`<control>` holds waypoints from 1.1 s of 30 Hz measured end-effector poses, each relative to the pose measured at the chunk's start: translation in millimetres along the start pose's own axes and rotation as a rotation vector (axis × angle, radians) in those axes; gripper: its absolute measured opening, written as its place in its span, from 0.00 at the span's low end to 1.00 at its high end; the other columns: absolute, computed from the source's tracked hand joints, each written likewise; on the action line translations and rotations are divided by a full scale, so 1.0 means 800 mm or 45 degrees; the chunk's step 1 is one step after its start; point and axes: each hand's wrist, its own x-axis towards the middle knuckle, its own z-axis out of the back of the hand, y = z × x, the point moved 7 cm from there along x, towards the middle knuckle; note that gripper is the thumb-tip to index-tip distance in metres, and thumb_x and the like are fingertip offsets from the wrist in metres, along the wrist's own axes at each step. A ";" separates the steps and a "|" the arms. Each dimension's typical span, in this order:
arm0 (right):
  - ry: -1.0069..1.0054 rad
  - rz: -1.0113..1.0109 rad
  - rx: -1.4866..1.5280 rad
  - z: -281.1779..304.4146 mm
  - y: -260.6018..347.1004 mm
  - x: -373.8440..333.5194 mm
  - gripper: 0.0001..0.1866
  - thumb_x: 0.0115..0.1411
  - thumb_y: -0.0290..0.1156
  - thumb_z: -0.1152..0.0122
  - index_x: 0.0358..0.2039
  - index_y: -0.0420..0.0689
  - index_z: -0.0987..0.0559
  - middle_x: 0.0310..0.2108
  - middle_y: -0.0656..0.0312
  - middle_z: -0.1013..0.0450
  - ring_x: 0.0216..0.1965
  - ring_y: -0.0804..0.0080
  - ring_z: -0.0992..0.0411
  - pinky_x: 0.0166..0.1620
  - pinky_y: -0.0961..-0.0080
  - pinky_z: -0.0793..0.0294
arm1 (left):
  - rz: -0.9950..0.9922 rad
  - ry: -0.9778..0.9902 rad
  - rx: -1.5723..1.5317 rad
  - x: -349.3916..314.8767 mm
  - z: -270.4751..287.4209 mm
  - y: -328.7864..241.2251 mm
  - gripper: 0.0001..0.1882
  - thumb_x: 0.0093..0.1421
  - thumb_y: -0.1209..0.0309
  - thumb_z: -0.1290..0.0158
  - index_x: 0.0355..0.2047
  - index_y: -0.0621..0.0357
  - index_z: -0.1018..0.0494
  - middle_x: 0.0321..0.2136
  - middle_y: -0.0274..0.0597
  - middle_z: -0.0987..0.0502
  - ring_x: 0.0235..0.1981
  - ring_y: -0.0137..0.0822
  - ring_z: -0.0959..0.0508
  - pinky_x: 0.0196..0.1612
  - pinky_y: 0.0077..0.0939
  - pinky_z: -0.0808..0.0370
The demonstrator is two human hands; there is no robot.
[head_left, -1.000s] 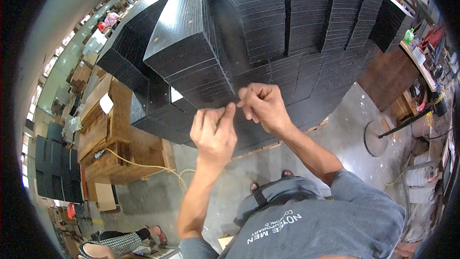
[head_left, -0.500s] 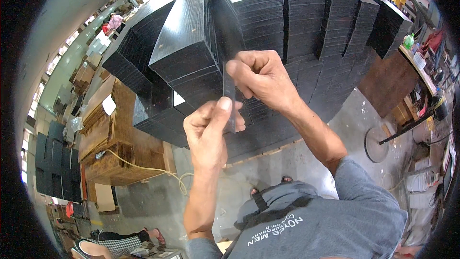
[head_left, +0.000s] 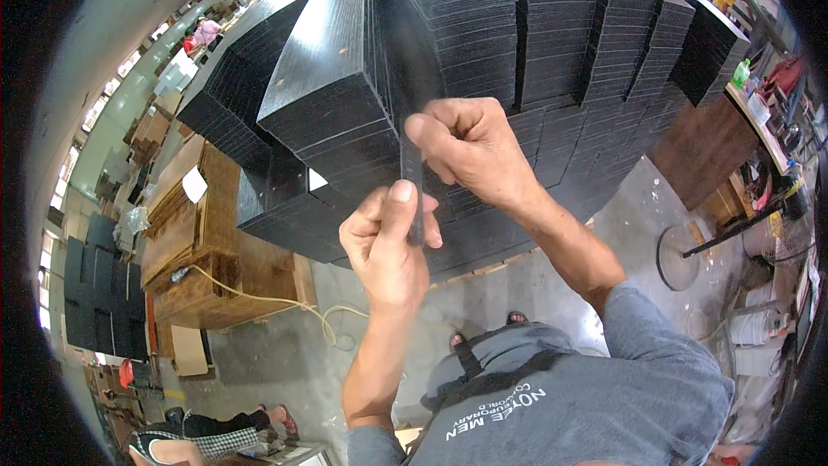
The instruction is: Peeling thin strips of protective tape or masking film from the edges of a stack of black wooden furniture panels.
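At far left sits a wooden crate (head_left: pixel 207 250). Our left hand (head_left: pixel 388 246) now pinches the low end of a black strip (head_left: pixel 412 181), raised since 1 second ago; our right hand (head_left: pixel 470 151) grips its upper part against the panel stacks (head_left: pixel 552 43).

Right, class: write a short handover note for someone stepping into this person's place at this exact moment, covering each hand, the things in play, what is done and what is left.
Left hand: closed on the lower end of a thin black panel, thumb up along its edge.
Right hand: pinching the same panel higher up.
The panel stands on edge, upright, in front of the tall stacks of black panels, level with the stack tops.
Wooden pallets sit to the left on the concrete floor.
Done: one panel is in both hands, partly out.
Left: it looks not yet clear of the stacks; the rest remain stacked.
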 end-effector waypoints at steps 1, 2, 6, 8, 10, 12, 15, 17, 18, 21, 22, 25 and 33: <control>0.002 0.014 -0.012 -0.003 0.010 0.002 0.23 0.69 0.37 0.41 0.16 0.41 0.27 0.12 0.69 0.33 0.15 0.86 0.37 0.18 0.79 0.41 | 0.009 0.000 0.000 0.000 -0.001 0.001 0.13 0.65 0.70 0.41 0.26 0.67 0.21 0.22 0.44 0.20 0.15 0.30 0.27 0.19 0.23 0.32; 0.004 0.029 -0.025 -0.005 0.015 0.002 0.23 0.69 0.37 0.41 0.16 0.40 0.28 0.12 0.69 0.33 0.15 0.86 0.37 0.18 0.79 0.41 | -0.012 0.004 -0.015 0.002 -0.002 0.000 0.14 0.66 0.69 0.41 0.26 0.67 0.21 0.23 0.44 0.21 0.15 0.29 0.27 0.20 0.23 0.33; -0.017 -0.104 -0.095 0.002 -0.024 -0.015 0.24 0.69 0.37 0.41 0.16 0.41 0.29 0.12 0.70 0.35 0.16 0.87 0.39 0.19 0.79 0.42 | 0.045 -0.022 0.022 -0.010 0.012 0.024 0.14 0.67 0.68 0.43 0.26 0.66 0.22 0.22 0.42 0.23 0.16 0.29 0.29 0.21 0.24 0.33; -0.040 -0.150 -0.077 0.007 -0.043 -0.030 0.24 0.69 0.37 0.42 0.16 0.41 0.29 0.12 0.71 0.35 0.16 0.87 0.40 0.19 0.79 0.43 | 0.140 -0.060 0.031 -0.020 0.017 0.049 0.14 0.67 0.67 0.42 0.26 0.65 0.23 0.21 0.40 0.24 0.17 0.29 0.29 0.22 0.24 0.33; -0.050 -0.161 -0.080 0.009 -0.045 -0.031 0.24 0.69 0.37 0.42 0.16 0.41 0.29 0.12 0.71 0.35 0.16 0.87 0.40 0.18 0.78 0.43 | 0.086 -0.071 0.028 -0.020 0.016 0.048 0.15 0.67 0.68 0.43 0.25 0.66 0.23 0.22 0.42 0.23 0.17 0.28 0.29 0.20 0.23 0.34; -0.048 -0.059 -0.114 0.007 -0.026 -0.024 0.24 0.70 0.36 0.42 0.16 0.41 0.30 0.12 0.71 0.35 0.16 0.87 0.41 0.18 0.78 0.44 | -0.032 -0.080 0.059 -0.018 0.008 0.035 0.16 0.68 0.70 0.43 0.24 0.67 0.24 0.24 0.42 0.22 0.16 0.27 0.29 0.19 0.21 0.35; -0.012 -0.045 -0.010 -0.003 -0.010 -0.013 0.23 0.70 0.36 0.42 0.17 0.41 0.29 0.12 0.71 0.35 0.16 0.87 0.41 0.18 0.78 0.44 | -0.116 -0.051 0.112 -0.013 0.004 0.016 0.13 0.68 0.70 0.44 0.27 0.62 0.24 0.22 0.40 0.23 0.17 0.29 0.30 0.21 0.24 0.33; -0.011 -0.052 -0.001 -0.003 -0.022 -0.017 0.23 0.70 0.36 0.42 0.17 0.41 0.29 0.12 0.71 0.35 0.16 0.88 0.41 0.18 0.78 0.44 | -0.071 -0.069 0.106 -0.016 0.010 0.027 0.12 0.68 0.70 0.44 0.27 0.62 0.24 0.22 0.40 0.23 0.17 0.29 0.30 0.21 0.24 0.33; -0.051 -0.101 -0.034 0.002 -0.040 -0.027 0.23 0.70 0.37 0.42 0.17 0.42 0.29 0.13 0.71 0.35 0.16 0.87 0.41 0.18 0.78 0.44 | -0.035 -0.085 0.096 -0.018 0.015 0.036 0.12 0.68 0.69 0.43 0.27 0.62 0.24 0.22 0.39 0.24 0.18 0.29 0.30 0.21 0.24 0.33; -0.065 -0.208 -0.020 0.009 -0.085 -0.048 0.24 0.70 0.38 0.41 0.17 0.43 0.29 0.13 0.71 0.34 0.16 0.87 0.40 0.19 0.78 0.42 | 0.072 -0.121 0.130 -0.033 0.031 0.077 0.12 0.67 0.69 0.42 0.27 0.63 0.23 0.25 0.40 0.22 0.19 0.29 0.29 0.22 0.24 0.33; -0.116 -0.267 -0.009 0.013 -0.094 -0.053 0.24 0.70 0.38 0.41 0.17 0.43 0.29 0.13 0.71 0.34 0.16 0.87 0.39 0.19 0.78 0.42 | 0.116 -0.114 0.115 -0.035 0.031 0.083 0.13 0.68 0.68 0.42 0.27 0.63 0.23 0.26 0.40 0.22 0.19 0.29 0.29 0.23 0.24 0.32; -0.141 -0.304 0.033 0.022 -0.088 -0.047 0.24 0.69 0.39 0.41 0.17 0.43 0.29 0.14 0.70 0.33 0.16 0.87 0.40 0.19 0.79 0.42 | -0.015 -0.132 0.135 -0.031 0.019 0.067 0.14 0.68 0.68 0.43 0.27 0.63 0.23 0.25 0.40 0.22 0.19 0.29 0.30 0.23 0.24 0.32; -0.146 -0.246 -0.001 0.012 -0.109 -0.064 0.24 0.70 0.38 0.41 0.17 0.45 0.31 0.13 0.74 0.37 0.17 0.89 0.42 0.19 0.80 0.46 | 0.108 -0.163 0.155 -0.039 0.043 0.091 0.11 0.67 0.70 0.43 0.28 0.61 0.23 0.25 0.42 0.21 0.18 0.30 0.29 0.22 0.24 0.33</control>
